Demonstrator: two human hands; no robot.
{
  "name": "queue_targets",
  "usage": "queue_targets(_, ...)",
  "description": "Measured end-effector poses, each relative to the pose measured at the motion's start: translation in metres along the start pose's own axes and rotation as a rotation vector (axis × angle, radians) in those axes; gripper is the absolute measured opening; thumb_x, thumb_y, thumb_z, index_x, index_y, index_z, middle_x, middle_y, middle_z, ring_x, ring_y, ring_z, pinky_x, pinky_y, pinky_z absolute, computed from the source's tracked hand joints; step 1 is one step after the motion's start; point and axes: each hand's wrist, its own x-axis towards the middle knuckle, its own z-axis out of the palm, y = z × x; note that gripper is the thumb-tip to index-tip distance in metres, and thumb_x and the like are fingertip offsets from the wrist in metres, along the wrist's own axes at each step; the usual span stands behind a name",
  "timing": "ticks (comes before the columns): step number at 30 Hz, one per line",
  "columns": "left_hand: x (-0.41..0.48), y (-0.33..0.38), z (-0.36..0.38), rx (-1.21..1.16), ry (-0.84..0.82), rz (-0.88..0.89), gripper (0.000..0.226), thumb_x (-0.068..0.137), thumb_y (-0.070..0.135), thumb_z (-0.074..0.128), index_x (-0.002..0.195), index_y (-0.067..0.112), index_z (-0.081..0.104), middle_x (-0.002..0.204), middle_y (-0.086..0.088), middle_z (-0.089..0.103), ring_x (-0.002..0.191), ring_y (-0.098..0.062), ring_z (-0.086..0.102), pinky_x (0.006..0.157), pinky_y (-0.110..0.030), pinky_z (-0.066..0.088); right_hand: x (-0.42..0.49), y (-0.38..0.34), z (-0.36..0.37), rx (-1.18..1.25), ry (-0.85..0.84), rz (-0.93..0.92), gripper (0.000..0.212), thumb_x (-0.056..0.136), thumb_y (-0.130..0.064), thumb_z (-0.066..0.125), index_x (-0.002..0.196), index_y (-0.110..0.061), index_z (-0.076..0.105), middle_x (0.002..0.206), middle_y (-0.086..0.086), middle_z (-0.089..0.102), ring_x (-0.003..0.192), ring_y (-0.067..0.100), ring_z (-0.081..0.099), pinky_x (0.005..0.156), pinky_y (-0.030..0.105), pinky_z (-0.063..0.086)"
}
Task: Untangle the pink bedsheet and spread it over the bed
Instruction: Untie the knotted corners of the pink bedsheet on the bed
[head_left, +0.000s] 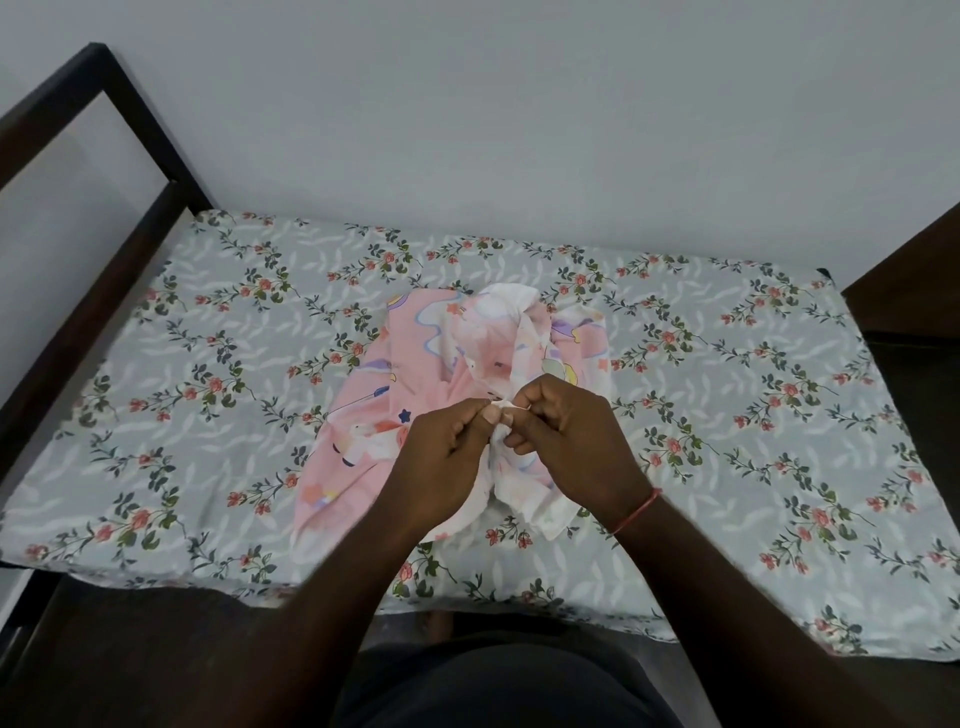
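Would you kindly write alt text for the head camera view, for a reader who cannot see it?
The left hand and right hand pinch a twisted white part of the bunched pink bedsheet, lying on a grey floral sheet beside a dark bed frame.

Place: a bedroom in a home.
Bed: a single bed (727, 597) fills most of the view, its far long side set against the wall (519, 104).
Cover: a grey flowered sheet (701, 312), printed with red blossoms and green leaves, lies smooth over the bed.
Frame: dark wooden rails (136, 136) rise at the bed's left end; a dark wooden piece (909, 275) stands at its right end.
Wall: plain and pale grey.
Bedding: a bunched pink bedsheet (415, 338) with cartoon prints lies in the middle of the bed.
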Motion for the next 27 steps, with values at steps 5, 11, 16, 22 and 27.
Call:
queue_targets(5,-0.002,-0.002,-0.002,0.108,0.014,-0.023,0.018,0.088,0.021,0.062,0.076,0.008,0.064,0.068,-0.003,0.064,0.064,-0.017,0.057,0.061,-0.036,0.048,-0.002,0.004,0.004,0.000,-0.054,-0.003,0.007,0.092,-0.011,0.058,0.087,-0.007,0.061,0.074,0.006,0.073,0.065,0.013,0.070,0.065,0.029,0.059)
queue_targets(11,-0.012,0.001,0.005,0.280,0.148,-0.066,0.017,0.089,0.022,0.050,0.082,0.011,0.060,0.076,-0.003,0.067,0.069,-0.020,0.062,0.061,-0.036,0.055,0.013,0.022,-0.012,-0.432,-0.223,-0.313,0.009,0.083,-0.021,0.066,0.091,-0.017,0.064,0.093,-0.003,0.061,0.089,0.013,0.054,0.073,0.025,0.043)
queue_targets(16,-0.032,0.016,0.030,-0.025,0.251,-0.253,0.022,0.097,0.006,0.049,0.076,0.011,0.046,0.072,-0.006,0.057,0.064,-0.029,0.062,0.054,-0.038,0.059,0.045,0.022,-0.031,-0.555,-0.518,-0.452,0.014,0.083,-0.034,0.063,0.090,-0.023,0.058,0.095,-0.006,0.062,0.099,0.015,0.053,0.082,0.036,0.041)
queue_targets(22,-0.042,0.019,0.055,0.103,0.314,-0.125,0.025,0.094,0.020,0.050,0.075,0.037,0.048,0.070,0.006,0.056,0.067,-0.021,0.065,0.059,-0.027,0.054,0.087,0.022,-0.029,-0.750,-1.008,-0.384,0.061,0.084,-0.005,0.056,0.138,-0.029,0.038,0.099,0.003,0.067,0.080,0.016,0.056,0.072,0.029,0.043)
queue_targets(27,-0.044,0.026,0.072,0.099,0.316,-0.112,0.014,0.093,0.025,0.050,0.087,0.017,0.060,0.076,0.006,0.060,0.069,-0.021,0.064,0.062,-0.044,0.056,0.108,0.039,-0.009,-1.015,-1.244,-0.513,0.009,0.081,-0.018,0.067,0.085,-0.021,0.060,0.091,0.004,0.062,0.085,0.024,0.055,0.072,0.026,0.038)
